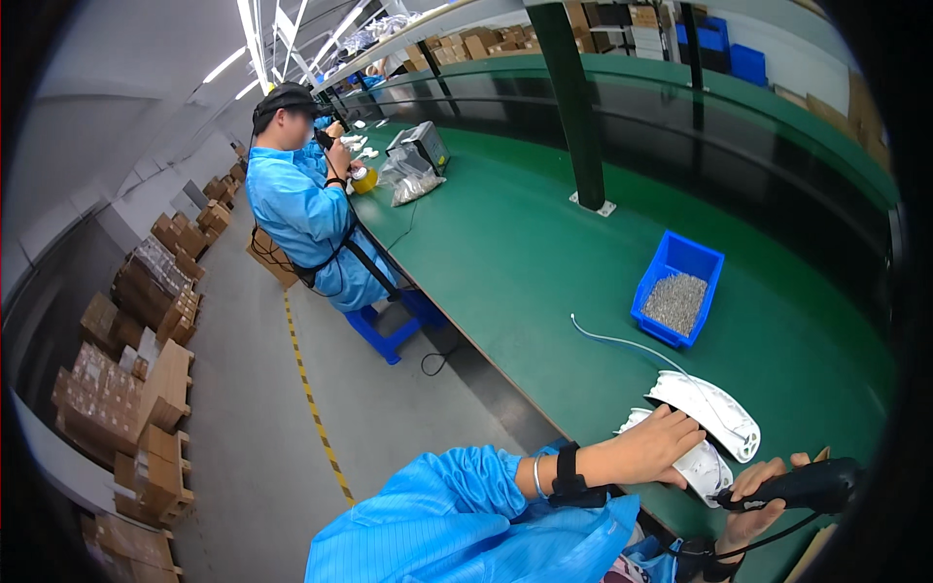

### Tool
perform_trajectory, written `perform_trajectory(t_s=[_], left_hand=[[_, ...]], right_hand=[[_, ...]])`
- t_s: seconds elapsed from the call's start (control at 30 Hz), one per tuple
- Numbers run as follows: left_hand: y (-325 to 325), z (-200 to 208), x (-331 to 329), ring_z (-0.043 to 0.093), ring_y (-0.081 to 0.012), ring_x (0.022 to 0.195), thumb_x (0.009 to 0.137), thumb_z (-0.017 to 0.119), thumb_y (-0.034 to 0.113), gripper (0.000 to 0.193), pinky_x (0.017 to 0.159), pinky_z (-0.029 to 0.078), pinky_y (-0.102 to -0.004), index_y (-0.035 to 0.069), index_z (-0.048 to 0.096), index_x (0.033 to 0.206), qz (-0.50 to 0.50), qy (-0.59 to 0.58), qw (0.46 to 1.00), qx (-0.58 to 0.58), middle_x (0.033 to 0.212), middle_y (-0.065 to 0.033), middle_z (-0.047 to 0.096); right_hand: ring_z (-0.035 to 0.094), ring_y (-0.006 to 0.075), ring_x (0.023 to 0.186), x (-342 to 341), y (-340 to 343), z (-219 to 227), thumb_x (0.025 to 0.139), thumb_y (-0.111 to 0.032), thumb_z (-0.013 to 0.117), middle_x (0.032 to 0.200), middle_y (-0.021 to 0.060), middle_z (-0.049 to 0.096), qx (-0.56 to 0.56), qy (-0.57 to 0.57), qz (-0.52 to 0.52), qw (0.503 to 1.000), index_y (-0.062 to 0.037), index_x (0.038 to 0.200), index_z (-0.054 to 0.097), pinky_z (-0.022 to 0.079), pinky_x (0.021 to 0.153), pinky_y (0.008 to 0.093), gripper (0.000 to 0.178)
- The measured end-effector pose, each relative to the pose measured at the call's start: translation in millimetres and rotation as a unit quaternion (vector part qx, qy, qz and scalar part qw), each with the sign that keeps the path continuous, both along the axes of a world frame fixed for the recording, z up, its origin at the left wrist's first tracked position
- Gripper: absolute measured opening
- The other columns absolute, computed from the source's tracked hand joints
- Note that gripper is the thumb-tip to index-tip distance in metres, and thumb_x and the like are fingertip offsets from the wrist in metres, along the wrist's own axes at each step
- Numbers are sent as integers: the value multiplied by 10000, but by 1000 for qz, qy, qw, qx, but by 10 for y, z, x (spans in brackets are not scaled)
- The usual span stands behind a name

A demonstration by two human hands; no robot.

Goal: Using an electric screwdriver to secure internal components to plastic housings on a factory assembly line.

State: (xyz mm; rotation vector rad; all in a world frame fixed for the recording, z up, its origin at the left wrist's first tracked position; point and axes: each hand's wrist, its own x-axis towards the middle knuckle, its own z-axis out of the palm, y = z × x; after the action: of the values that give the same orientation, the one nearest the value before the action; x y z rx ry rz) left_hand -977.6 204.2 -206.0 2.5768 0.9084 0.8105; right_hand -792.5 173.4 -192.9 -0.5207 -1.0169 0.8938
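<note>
A white plastic housing part (705,470) lies near the front edge of the green bench, partly hidden by my left hand (658,445). My left fingers curl over its upper side and grip it. In my right hand (756,491) is a black electric screwdriver (807,486), its front end at the right end of that part. The tip is too small to make out. Just beyond lies a second curved white housing part (709,408), hollow side showing, with a thin white cable (622,340) running out across the bench.
A blue bin (678,291) of small metal screws stands farther back. A dark post (571,107) rises from the green bench (505,262). At the far left, a co-worker (296,204) in blue sits beside a clear bag (416,185) and grey device (425,144). Cartons (107,389) line the floor.
</note>
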Motion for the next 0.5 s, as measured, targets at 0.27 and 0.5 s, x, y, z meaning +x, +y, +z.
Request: perform_trajectory(t_s=[0.27, 0.5], left_hand=[[-66, 160, -118, 450, -257, 928, 597, 681, 360, 675, 767, 342, -346, -34, 443, 1091, -33, 15, 999, -16, 1023, -131, 455], [151, 1027, -1677, 504, -260, 978, 535, 814, 299, 682, 831, 408, -354, 26, 485, 1068, 252, -126, 950, 136, 1051, -124, 517]], right_hand=[[445, 123, 355, 213, 155, 540, 722, -431, 648, 507, 33, 424, -11, -40, -4, 999, -5, 1155, 289, 369, 318, 200, 706], [434, 122, 347, 856, 360, 459, 798, -392, 578, 503, 34, 416, 12, -86, -38, 995, -15, 1167, 296, 370, 309, 204, 598]])
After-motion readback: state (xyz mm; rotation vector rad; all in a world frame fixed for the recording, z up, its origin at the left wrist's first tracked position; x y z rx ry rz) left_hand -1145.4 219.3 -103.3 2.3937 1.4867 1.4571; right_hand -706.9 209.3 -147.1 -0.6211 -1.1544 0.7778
